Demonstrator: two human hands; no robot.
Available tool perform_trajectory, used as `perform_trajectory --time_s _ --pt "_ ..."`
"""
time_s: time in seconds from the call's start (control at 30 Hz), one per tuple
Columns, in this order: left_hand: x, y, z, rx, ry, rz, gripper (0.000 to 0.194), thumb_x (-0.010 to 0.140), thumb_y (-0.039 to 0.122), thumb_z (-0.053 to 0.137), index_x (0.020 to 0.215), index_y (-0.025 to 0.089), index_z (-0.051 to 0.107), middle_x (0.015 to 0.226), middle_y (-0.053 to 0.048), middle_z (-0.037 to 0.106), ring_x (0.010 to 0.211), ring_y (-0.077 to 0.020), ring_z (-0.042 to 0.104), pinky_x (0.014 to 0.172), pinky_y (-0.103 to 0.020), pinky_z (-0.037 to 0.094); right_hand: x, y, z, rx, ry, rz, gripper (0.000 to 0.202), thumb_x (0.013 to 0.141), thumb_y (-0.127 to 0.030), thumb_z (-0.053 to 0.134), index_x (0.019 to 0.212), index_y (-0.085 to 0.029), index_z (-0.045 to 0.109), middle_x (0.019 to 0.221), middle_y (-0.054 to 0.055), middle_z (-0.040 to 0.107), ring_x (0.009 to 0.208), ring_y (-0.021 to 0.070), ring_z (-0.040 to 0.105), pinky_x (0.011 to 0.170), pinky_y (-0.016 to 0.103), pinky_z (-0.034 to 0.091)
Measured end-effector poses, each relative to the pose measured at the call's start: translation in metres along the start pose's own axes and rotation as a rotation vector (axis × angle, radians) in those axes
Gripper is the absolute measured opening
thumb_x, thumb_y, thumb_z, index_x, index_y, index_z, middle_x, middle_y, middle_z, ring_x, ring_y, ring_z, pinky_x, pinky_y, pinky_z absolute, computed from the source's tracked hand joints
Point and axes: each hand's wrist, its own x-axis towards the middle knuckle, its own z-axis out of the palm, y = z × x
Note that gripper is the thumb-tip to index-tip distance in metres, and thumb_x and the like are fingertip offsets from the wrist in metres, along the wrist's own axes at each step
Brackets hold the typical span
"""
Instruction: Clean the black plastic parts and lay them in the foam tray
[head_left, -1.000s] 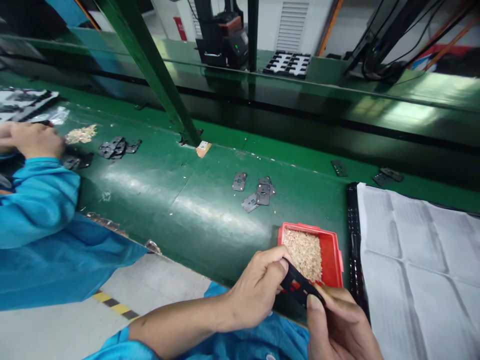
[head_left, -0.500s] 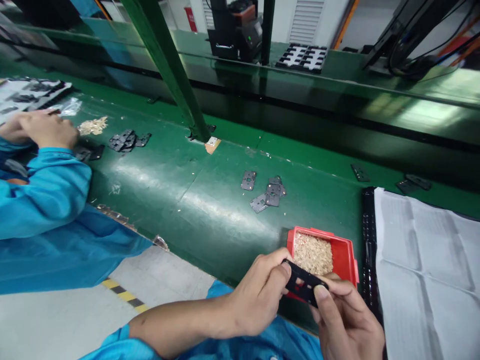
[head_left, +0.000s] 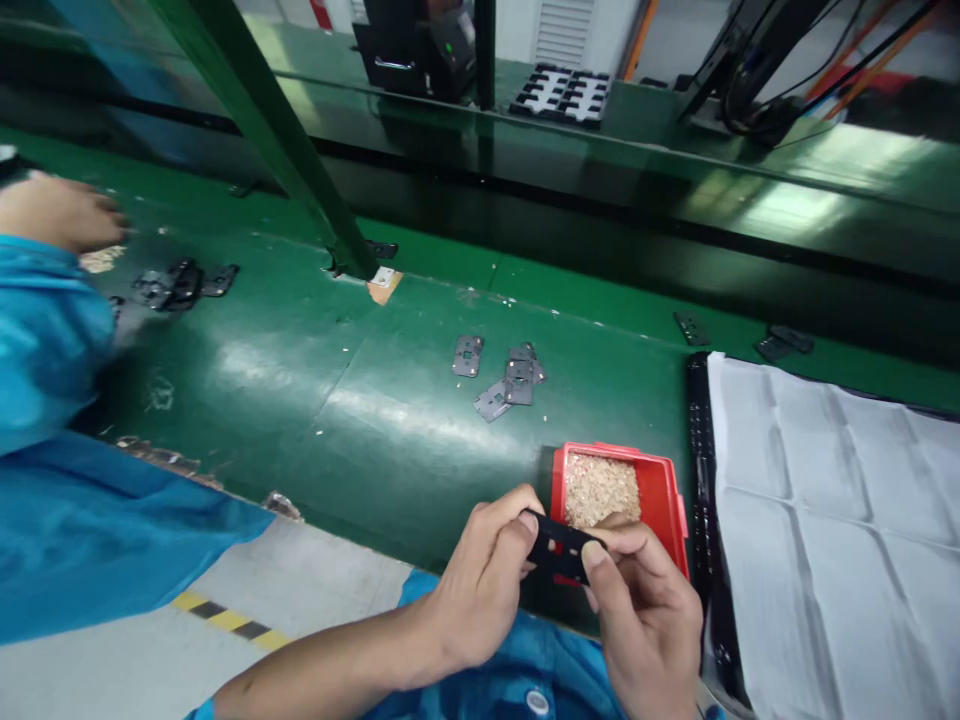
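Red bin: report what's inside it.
The red bin holds many small pale pieces, mostly toward its left; bare red shows at right. The left hand, right hand and black plate hide its near part. Beneath the top layer, nothing is visible.

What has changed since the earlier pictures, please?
The co-worker's hand has moved rightward, towards the left plate pile. The left hand and right hand have shifted their black plate slightly left relative to the red bin. Both keep hold; the loose middle plates stayed put.
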Motion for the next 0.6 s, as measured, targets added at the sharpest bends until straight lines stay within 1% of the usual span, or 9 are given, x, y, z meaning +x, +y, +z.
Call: perform_trajectory --time_s 0.1,0.17,0.23,0.33,0.43,0.5,0.57,0.6 --pt "0.003 0.007 -0.002 -0.011 -0.006 -0.043 0.036 0.109 0.035 0.034 0.077 0.021 0.042 0.066 0.005 0.038 0.061 -0.0108 0.038 0.055 -0.021 0.034 -0.002 -0.001 -0.004 -0.004 0.0 0.111 0.022 0.095 -0.04 0.08 0.087 -0.022 0.069 0.07 0.0 0.066 0.054 0.0105 0.054 0.052 0.018 0.048" --pt "0.002 0.012 -0.005 -0.016 -0.045 -0.081 0.033 0.108 0.036 0.035 0.081 0.02 0.046 0.069 0.004 0.045 0.064 -0.0113 0.043 0.056 -0.021 0.038 -0.002 0.0 -0.007 0.034 0.007 0.178 0.024 0.093 -0.043 0.082 0.09 -0.022 0.071 0.066 -0.001 0.062 0.054 0.0103 0.053 0.05 0.017 0.047" --pt "0.0 0.014 -0.007 -0.009 -0.074 -0.088 0.031 0.108 0.036 0.037 0.084 0.02 0.049 0.071 0.003 0.049 0.066 -0.0118 0.047 0.058 -0.021 0.041 -0.002 0.001 -0.007 0.074 0.014 0.22 0.025 0.091 -0.045 0.084 0.091 -0.024 0.072 0.063 -0.003 0.058 0.053 0.0102 0.051 0.05 0.017 0.046" --pt "-0.002 0.013 -0.01 -0.008 -0.072 -0.071 0.032 0.108 0.036 0.037 0.084 0.02 0.049 0.068 0.004 0.048 0.064 -0.0116 0.048 0.059 -0.021 0.042 -0.002 -0.002 -0.004 0.111 0.006 0.258 0.026 0.089 -0.047 0.086 0.092 -0.024 0.073 0.064 -0.003 0.058 0.054 0.0099 0.052 0.052 0.016 0.047" --pt "-0.002 0.01 -0.01 -0.009 -0.042 -0.058 0.034 0.109 0.037 0.036 0.081 0.02 0.047 0.066 0.004 0.045 0.062 -0.0111 0.045 0.058 -0.021 0.04 -0.001 -0.004 -0.002 0.11 0.019 0.268 0.026 0.088 -0.046 0.086 0.089 -0.024 0.072 0.068 -0.002 0.061 0.056 0.0091 0.053 0.052 0.015 0.047" --pt "-0.001 0.008 -0.009 0.005 -0.025 -0.044 0.035 0.109 0.034 0.035 0.079 0.02 0.046 0.066 0.004 0.045 0.061 -0.0109 0.045 0.058 -0.022 0.039 0.001 -0.003 -0.002 0.097 -0.014 0.24 0.027 0.089 -0.043 0.086 0.083 -0.022 0.069 0.069 -0.001 0.063 0.053 0.0089 0.053 0.049 0.015 0.047" --pt "-0.002 0.007 -0.009 0.017 -0.019 -0.038 0.034 0.108 0.031 0.034 0.078 0.021 0.045 0.066 0.005 0.045 0.061 -0.0109 0.044 0.059 -0.022 0.038 0.004 -0.001 -0.002 0.082 -0.057 0.202 0.029 0.089 -0.041 0.085 0.079 -0.021 0.067 0.07 0.001 0.066 0.054 0.0111 0.057 0.049 0.017 0.049" --pt "-0.002 0.008 -0.01 0.023 -0.025 -0.042 0.034 0.108 0.031 0.033 0.078 0.021 0.045 0.065 0.005 0.044 0.06 -0.0109 0.043 0.058 -0.023 0.037 0.006 0.0 -0.002 0.07 -0.059 0.187 0.03 0.089 -0.041 0.085 0.077 -0.021 0.066 0.069 0.002 0.067 0.056 0.0131 0.061 0.051 0.019 0.052"
